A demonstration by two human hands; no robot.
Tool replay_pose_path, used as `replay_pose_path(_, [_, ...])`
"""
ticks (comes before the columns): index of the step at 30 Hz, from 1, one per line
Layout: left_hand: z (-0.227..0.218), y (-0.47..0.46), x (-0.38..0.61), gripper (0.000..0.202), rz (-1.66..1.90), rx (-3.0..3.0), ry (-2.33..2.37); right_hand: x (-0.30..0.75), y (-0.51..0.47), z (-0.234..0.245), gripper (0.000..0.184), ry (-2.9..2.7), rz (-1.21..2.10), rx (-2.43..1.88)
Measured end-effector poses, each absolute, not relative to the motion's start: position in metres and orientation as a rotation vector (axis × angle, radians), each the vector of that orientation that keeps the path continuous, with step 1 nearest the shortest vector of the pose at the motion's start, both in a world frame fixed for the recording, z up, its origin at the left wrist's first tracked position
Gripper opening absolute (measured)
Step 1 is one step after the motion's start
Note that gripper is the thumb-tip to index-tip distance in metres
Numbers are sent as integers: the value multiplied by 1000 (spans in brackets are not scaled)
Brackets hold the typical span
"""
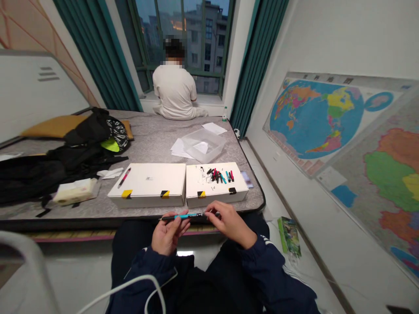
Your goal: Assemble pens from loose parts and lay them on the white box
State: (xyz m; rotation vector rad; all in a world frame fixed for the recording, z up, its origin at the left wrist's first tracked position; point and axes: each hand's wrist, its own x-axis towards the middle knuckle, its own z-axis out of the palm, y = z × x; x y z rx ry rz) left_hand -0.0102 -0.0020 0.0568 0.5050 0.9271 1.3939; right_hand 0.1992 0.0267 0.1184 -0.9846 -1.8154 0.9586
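A slim black and blue pen (186,216) lies almost level in front of my lap, just short of the bed's edge. My left hand (168,235) is closed around its dark left part, thumb on top. At the pen's right end, my right hand (225,222) pinches with thumb and fingertips; any small part between them is too fine to make out. Beyond my hands, black, red and blue pen parts (218,175) lie scattered on the right white box (196,199). One red and black pen (125,178) rests on the left white box (150,187).
A clear plastic bin (204,146) stands behind the boxes on white papers (180,148). Left are a tissue pack (77,191) and a black bag (85,135). A person (175,89) sits by the window, back turned. A white cable (131,281) curves near my left arm.
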Motion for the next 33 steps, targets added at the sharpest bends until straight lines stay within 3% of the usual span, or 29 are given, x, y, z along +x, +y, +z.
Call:
replay_pose_path(23, [63, -4, -11, 46, 1416, 488, 878, 194, 23, 110, 13, -2022, 731, -1008])
replay_pose_path(33, [65, -3, -8, 46, 1454, 516, 877, 167, 14, 79, 17, -1561, 1062, -1053])
